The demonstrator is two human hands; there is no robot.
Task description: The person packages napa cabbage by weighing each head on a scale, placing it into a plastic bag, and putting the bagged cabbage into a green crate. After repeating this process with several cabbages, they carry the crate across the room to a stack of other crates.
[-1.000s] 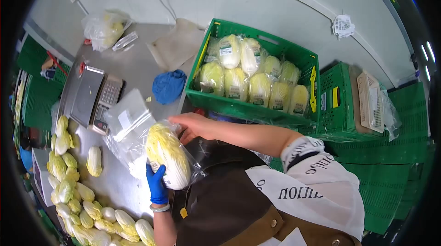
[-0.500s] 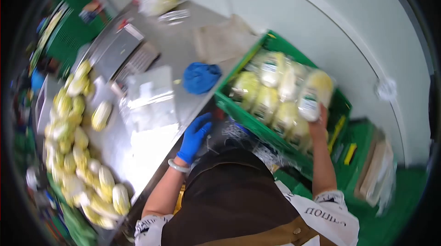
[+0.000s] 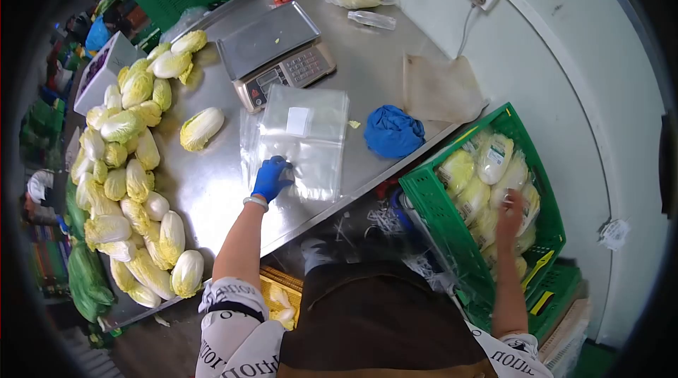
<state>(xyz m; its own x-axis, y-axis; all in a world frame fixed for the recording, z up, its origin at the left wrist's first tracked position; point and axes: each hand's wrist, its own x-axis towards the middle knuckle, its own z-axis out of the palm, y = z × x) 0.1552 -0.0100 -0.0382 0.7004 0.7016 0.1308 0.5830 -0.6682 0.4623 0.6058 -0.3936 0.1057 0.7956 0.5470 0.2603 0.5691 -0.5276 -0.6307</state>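
Observation:
My left hand (image 3: 270, 179), in a blue glove, rests on a stack of clear plastic bags (image 3: 321, 124) on the metal table, its fingers apart near the lower edge. A white slip lies on the bags. My bare right hand (image 3: 509, 214) is over a green crate (image 3: 441, 219) at the right, right at a wrapped napa cabbage (image 3: 528, 207); its fingers are small and partly hidden, and I cannot tell whether they still grip it. Other bagged cabbages with labels (image 3: 494, 158) fill the crate. One loose napa cabbage (image 3: 202, 129) lies left of the bags.
A long heap of unwrapped napa cabbages (image 3: 131, 180) lines the table's left side. Behind the bags stands a weighing scale (image 3: 275, 50). A crumpled blue cloth or bag (image 3: 393, 131) sits near the table's right edge. A yellow basket (image 3: 282, 300) is below the table.
My right hand has lowered the wrapped cabbage into the crate. My left hand has moved from beside the table edge onto the plastic bags. The view has turned toward the table.

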